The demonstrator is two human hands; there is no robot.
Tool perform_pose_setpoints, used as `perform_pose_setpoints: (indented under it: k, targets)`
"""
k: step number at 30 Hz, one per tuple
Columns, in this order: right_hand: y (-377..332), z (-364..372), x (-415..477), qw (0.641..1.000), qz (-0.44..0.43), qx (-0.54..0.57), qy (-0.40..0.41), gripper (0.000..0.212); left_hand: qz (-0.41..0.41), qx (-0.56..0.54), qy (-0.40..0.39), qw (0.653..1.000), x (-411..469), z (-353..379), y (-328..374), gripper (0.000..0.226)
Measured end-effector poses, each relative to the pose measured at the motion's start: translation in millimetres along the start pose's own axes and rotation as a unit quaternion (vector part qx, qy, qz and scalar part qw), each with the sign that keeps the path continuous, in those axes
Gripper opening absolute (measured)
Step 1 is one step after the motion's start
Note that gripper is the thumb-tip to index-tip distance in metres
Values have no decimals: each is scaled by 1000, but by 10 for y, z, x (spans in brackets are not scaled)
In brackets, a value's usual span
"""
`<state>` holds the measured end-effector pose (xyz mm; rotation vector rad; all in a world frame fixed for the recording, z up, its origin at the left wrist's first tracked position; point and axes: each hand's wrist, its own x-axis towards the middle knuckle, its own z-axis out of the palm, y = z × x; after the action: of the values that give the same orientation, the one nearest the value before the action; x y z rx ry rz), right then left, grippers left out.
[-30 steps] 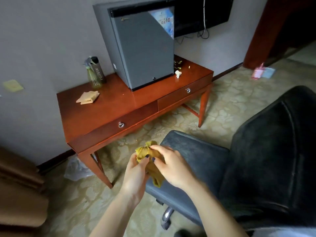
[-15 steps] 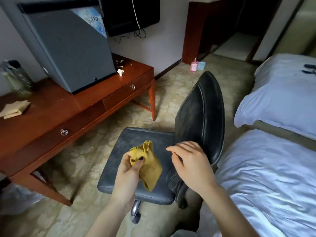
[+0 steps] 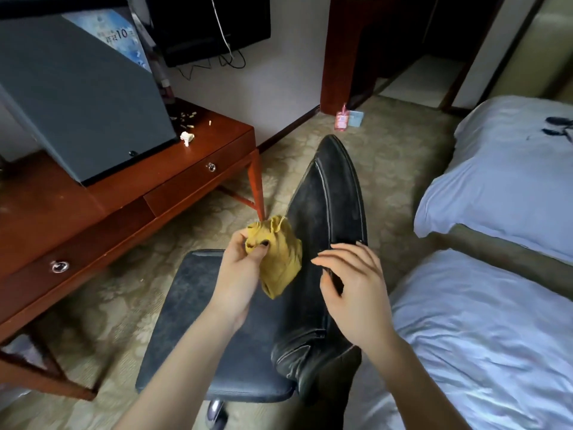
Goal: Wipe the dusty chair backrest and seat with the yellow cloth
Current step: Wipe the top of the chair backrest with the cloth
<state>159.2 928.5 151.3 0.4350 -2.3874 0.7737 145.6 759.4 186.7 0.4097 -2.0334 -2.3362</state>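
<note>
A black chair stands in front of me, its dusty backrest (image 3: 328,206) upright and edge-on, its seat (image 3: 192,308) to the left of it. My left hand (image 3: 238,274) holds the bunched yellow cloth (image 3: 279,252) above the seat, close to the backrest's front face. To the right, my right hand (image 3: 353,287) hovers over the backrest's side edge with loosely bent fingers and nothing in it. Whether it touches the chair is unclear.
A red-brown desk (image 3: 124,197) with drawers stands at the left and carries a grey box (image 3: 77,97) and scraps. Two beds with pale blue covers (image 3: 483,330) lie close on the right. Patterned carpet (image 3: 102,311) surrounds the chair.
The view has swung right and nearer to the chair. My left hand lifted the cloth toward the backrest. My right hand let go of the cloth and moved to the backrest's edge.
</note>
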Motion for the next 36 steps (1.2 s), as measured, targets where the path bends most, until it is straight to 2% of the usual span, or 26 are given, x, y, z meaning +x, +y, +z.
perform_pose_setpoints:
  k: [6, 10, 13, 16, 19, 22, 26, 30, 33, 36]
  targets:
    - [533, -28, 333, 999, -20, -1, -36, 28, -25, -9, -13, 1000, 483, 328, -13, 20]
    - [814, 14, 653, 999, -24, -32, -28, 28, -23, 8, -29, 999, 995, 498, 76, 23]
    - [960, 74, 872, 997, -15, -65, -29, 30, -2, 22, -46, 999, 1409, 628, 172, 20]
    - [1111, 134, 1095, 995, 36, -76, -54, 39, 63, 47, -22, 997, 1749, 793, 331, 17]
    - [1262, 191, 1311, 990, 89, -65, -93, 47, 149, 77, 29, 985, 2066, 905, 517, 20]
    - [1372, 265, 1578, 980, 101, -48, -163, 54, 199, 116, 72, 970, 2447, 957, 656, 25]
    - [1544, 383, 2111, 963, 93, -46, -250, 63, 205, 223, 81, 949, 2903, 1079, 737, 31]
    - [1811, 624, 2616, 945, 53, -48, -318, 79, 216, 304, 73, 925, 3143, 1229, 572, 28]
    - [1978, 749, 2815, 933, 49, -4, -358, 87, 231, 336, 108, 907, 3218, 1299, 468, 30]
    - [2137, 790, 2945, 916, 32, 49, -398, 82, 207, 337, 138, 908, 3216, 1379, 475, 29]
